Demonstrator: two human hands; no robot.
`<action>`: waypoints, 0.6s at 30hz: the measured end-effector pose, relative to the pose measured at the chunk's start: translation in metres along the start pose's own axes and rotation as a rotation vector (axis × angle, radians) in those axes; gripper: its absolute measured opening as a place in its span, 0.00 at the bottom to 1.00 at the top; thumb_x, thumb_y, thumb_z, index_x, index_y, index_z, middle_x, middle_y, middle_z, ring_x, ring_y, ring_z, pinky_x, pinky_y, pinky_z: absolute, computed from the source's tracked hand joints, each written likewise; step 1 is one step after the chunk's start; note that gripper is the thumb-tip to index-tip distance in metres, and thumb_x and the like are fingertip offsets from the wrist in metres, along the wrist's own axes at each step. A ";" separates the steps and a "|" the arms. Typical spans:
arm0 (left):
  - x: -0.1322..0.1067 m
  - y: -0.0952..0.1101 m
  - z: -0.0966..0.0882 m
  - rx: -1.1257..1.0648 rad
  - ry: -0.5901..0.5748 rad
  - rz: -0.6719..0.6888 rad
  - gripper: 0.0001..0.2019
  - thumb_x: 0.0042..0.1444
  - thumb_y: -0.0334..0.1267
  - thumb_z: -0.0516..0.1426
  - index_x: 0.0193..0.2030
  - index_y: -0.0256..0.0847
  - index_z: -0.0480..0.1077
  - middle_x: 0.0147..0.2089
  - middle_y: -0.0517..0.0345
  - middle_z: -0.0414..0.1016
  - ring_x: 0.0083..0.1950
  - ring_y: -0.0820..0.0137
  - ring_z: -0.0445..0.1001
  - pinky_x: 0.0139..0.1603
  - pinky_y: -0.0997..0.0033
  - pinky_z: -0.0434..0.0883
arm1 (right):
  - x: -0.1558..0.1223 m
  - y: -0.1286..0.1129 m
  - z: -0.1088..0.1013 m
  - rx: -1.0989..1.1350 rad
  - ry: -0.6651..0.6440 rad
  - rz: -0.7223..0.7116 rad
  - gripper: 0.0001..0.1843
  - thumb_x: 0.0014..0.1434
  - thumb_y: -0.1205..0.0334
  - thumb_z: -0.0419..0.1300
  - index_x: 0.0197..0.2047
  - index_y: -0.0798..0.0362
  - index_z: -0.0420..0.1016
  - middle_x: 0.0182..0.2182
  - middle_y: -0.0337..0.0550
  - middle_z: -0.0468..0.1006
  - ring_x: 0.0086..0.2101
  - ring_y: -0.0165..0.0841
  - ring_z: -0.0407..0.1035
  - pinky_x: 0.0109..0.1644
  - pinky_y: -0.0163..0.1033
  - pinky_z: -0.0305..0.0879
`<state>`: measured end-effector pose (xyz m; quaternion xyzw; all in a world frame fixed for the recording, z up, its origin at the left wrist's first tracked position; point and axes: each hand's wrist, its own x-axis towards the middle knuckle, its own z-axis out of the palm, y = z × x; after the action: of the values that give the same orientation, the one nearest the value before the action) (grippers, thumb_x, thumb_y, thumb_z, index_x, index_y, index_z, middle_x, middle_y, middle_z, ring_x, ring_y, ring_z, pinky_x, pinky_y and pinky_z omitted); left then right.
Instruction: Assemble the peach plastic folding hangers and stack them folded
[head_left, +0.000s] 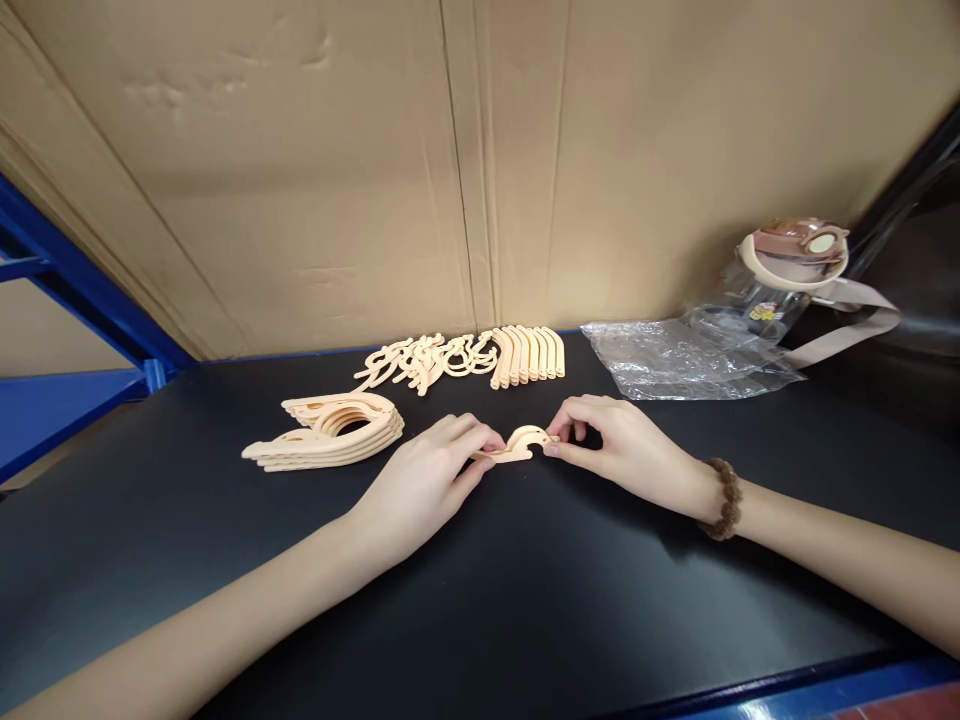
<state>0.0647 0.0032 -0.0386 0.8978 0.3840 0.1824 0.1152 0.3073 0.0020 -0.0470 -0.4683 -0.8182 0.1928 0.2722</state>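
Note:
A small peach plastic hanger piece [520,444] lies on the black table [480,580] between my two hands. My left hand [427,480] pinches its left end with thumb and fingers. My right hand [622,448], with a brown bead bracelet at the wrist, pinches its right end. To the left lies a stack of folded peach hangers [330,432]. Farther back are a heap of loose hook parts [420,360] and a row of curved arm parts [529,354].
A crumpled clear plastic bag [675,358] lies at the back right, beside a clear water bottle with a pink lid and strap [787,275]. Cardboard [450,150] walls the back. A blue shelf frame [82,300] runs along the left.

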 end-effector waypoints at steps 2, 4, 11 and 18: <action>0.000 -0.001 -0.001 0.085 0.009 0.063 0.09 0.65 0.38 0.47 0.44 0.45 0.68 0.43 0.57 0.73 0.43 0.66 0.71 0.43 0.64 0.69 | 0.001 0.000 0.001 -0.062 0.012 -0.027 0.12 0.61 0.51 0.58 0.34 0.50 0.73 0.30 0.37 0.75 0.31 0.30 0.67 0.37 0.37 0.60; -0.001 -0.001 -0.001 0.129 0.023 0.097 0.10 0.66 0.36 0.47 0.46 0.44 0.69 0.43 0.57 0.73 0.43 0.66 0.70 0.44 0.65 0.68 | 0.002 -0.001 0.001 -0.079 0.010 -0.034 0.13 0.61 0.50 0.57 0.34 0.50 0.73 0.30 0.37 0.74 0.31 0.30 0.67 0.38 0.38 0.60; -0.007 0.000 -0.001 0.211 0.072 0.103 0.09 0.65 0.33 0.49 0.44 0.41 0.70 0.43 0.59 0.73 0.42 0.68 0.70 0.41 0.68 0.68 | 0.006 0.004 -0.006 0.105 -0.013 0.120 0.20 0.65 0.47 0.49 0.33 0.52 0.72 0.27 0.37 0.74 0.28 0.29 0.65 0.33 0.37 0.59; -0.008 -0.003 -0.003 0.304 0.082 0.073 0.11 0.62 0.29 0.50 0.46 0.41 0.70 0.42 0.59 0.73 0.40 0.68 0.71 0.38 0.67 0.69 | 0.016 0.029 -0.013 0.384 -0.021 0.181 0.18 0.64 0.52 0.49 0.37 0.54 0.74 0.29 0.41 0.73 0.28 0.29 0.65 0.31 0.36 0.60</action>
<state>0.0562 -0.0004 -0.0388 0.9101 0.3785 0.1629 -0.0443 0.3278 0.0309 -0.0495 -0.4772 -0.7239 0.3737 0.3296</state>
